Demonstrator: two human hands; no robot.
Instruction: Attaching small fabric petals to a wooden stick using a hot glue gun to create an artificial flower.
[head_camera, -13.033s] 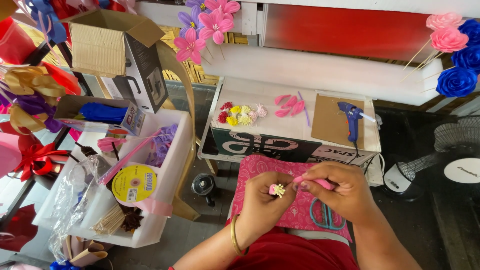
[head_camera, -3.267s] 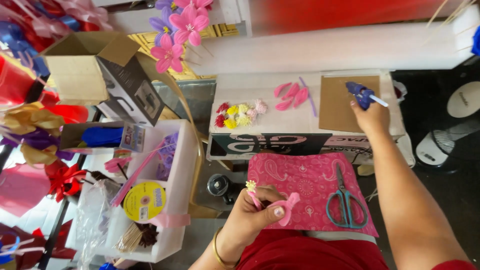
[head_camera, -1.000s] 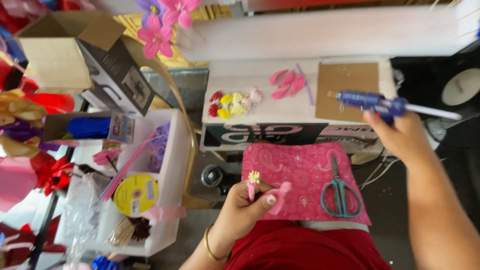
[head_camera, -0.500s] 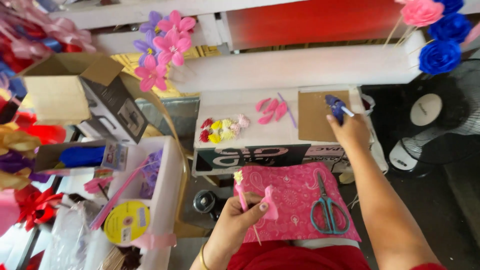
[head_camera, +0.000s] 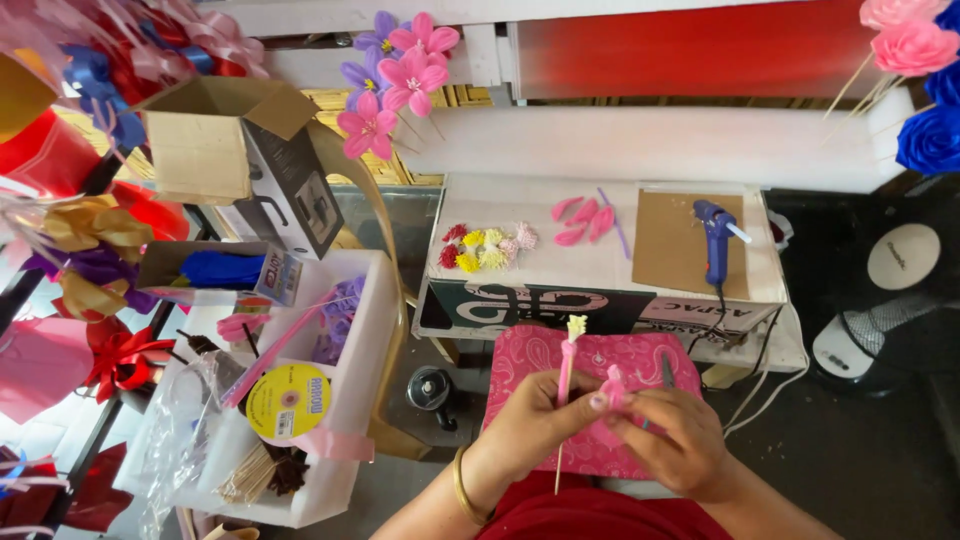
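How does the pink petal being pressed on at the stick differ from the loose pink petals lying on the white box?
The pink petal is pinched between the left hand and right hand against the stick; the loose petals lie untouched on the white box. The held one is single, the loose ones a small cluster. The held one is partly hidden by fingers, the loose ones fully visible. All share the same pink colour.

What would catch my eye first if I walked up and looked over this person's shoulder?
Low in the middle, the left hand and right hand press a pink petal onto a pink stem with a yellow tip, over a pink patterned cloth. Beyond, a blue glue gun lies on a cardboard sheet, and pink and purple paper flowers stand upper left.
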